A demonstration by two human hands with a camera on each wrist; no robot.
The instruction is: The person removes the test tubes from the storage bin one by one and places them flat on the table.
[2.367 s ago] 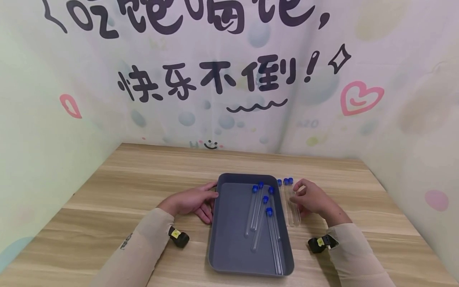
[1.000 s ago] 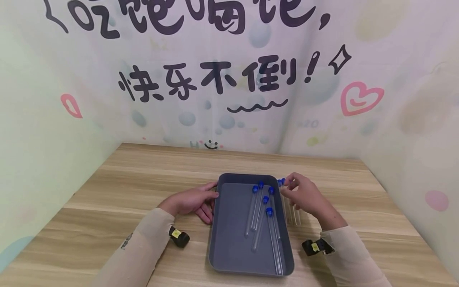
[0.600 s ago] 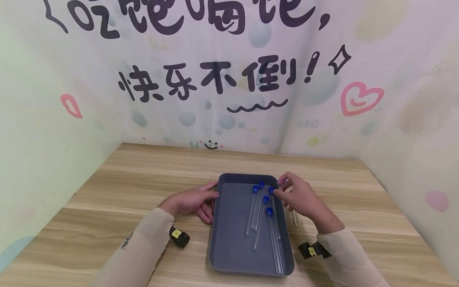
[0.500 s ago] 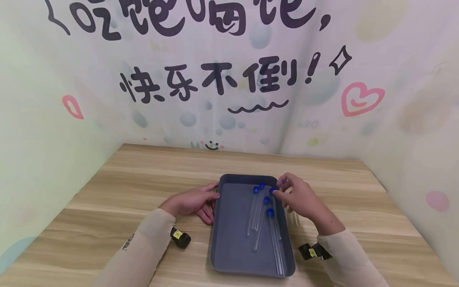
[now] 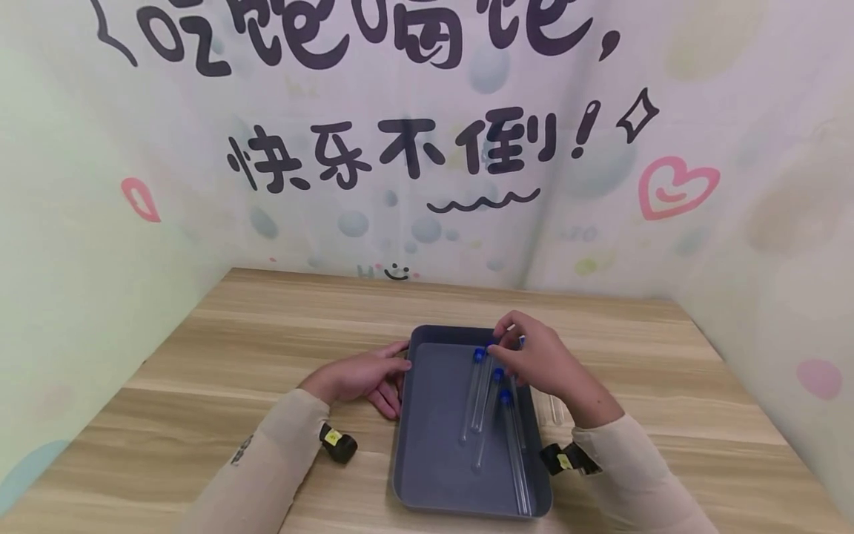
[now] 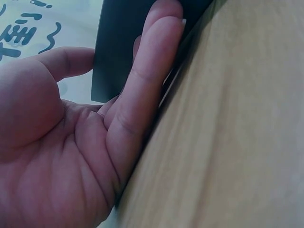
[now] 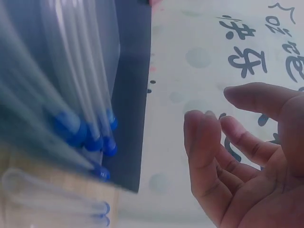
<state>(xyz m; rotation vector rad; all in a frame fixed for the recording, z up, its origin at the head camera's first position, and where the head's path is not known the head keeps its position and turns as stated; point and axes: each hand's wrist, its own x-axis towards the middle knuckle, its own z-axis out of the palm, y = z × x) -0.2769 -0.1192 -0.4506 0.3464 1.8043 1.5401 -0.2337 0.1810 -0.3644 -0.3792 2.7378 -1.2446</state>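
the right hand (image 5: 534,362) is held over the far right corner of the grey tray (image 5: 427,445), fingers loosely spread and empty. just beside it, blue-capped test tubes (image 5: 482,393) lie inside the tray. the left hand (image 5: 360,374) is pressed flat, fingers straight, against the tray's left wall on the table (image 5: 267,348).
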